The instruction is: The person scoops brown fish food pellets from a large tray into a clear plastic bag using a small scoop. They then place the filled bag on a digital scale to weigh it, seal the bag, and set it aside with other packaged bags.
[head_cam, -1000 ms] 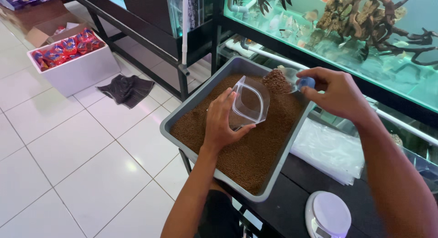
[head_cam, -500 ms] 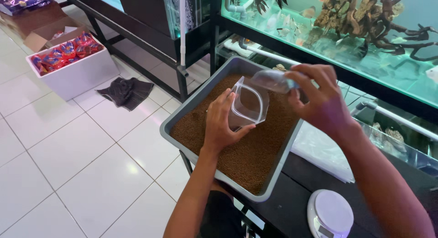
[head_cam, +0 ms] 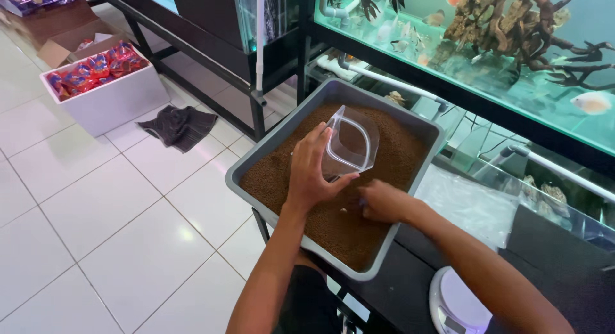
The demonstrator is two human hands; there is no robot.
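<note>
While the left hand (head_cam: 312, 174) clamps the clear plastic pouch (head_cam: 349, 142) open, its fingers curled around the near edge, the right hand (head_cam: 382, 201) (fingers bunched, grip unclear) digs in brown granules (head_cam: 288, 174) below; a loosened hold could tip the pouch

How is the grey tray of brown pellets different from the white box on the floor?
The grey tray sits raised on a stand, and both hands work in it; the white box rests on the floor tiles, untouched. The tray holds loose brown pellets; the box holds red and blue packets. Both are open-topped and rectangular.
</note>
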